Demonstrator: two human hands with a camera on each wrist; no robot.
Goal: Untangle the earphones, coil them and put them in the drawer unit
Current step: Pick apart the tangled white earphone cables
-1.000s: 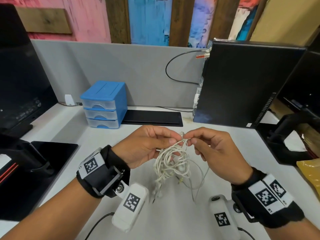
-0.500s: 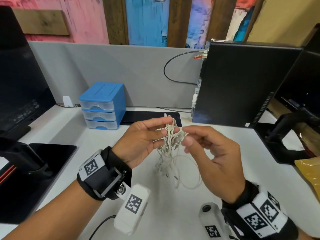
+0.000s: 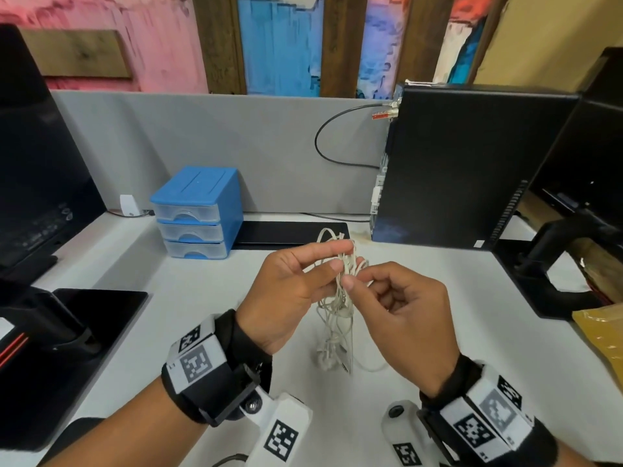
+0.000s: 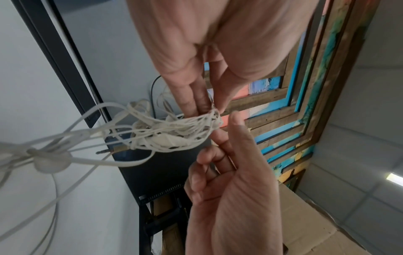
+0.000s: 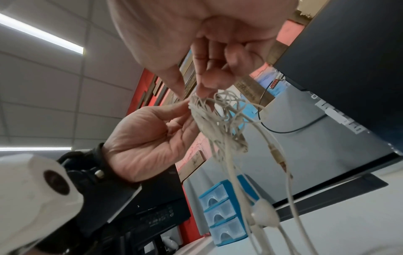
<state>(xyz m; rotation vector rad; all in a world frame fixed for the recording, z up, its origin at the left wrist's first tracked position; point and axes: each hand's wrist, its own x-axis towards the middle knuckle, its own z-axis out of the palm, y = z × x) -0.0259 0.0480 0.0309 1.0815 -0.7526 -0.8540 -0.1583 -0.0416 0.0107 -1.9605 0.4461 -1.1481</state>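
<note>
The white earphones [image 3: 337, 308] hang as a tangled bundle above the white desk, between both hands. My left hand [image 3: 340, 256] pinches the top of the bundle between thumb and fingers [image 4: 196, 98]. Just to its right, my right hand [image 3: 357, 276] pinches strands of the same knot [image 5: 196, 101], its other fingers curled. Loose loops, an earbud [image 4: 51, 161] and the jack plug [image 4: 104, 151] dangle below; the lowest end reaches the desk. The blue drawer unit [image 3: 199, 214] stands at the back left with all three clear drawers closed.
A black computer tower [image 3: 472, 163] stands at the back right with a cable looping to the grey partition. A dark monitor [image 3: 33, 163] and its base occupy the left. A black pad [image 3: 290, 232] lies behind the hands, a brown package [image 3: 603, 335] at right.
The hands lifted the bundle higher off the desk. The right hand, loosely spread half a second ago, has closed its thumb and fingers on strands at the knot. The bundle hangs narrower.
</note>
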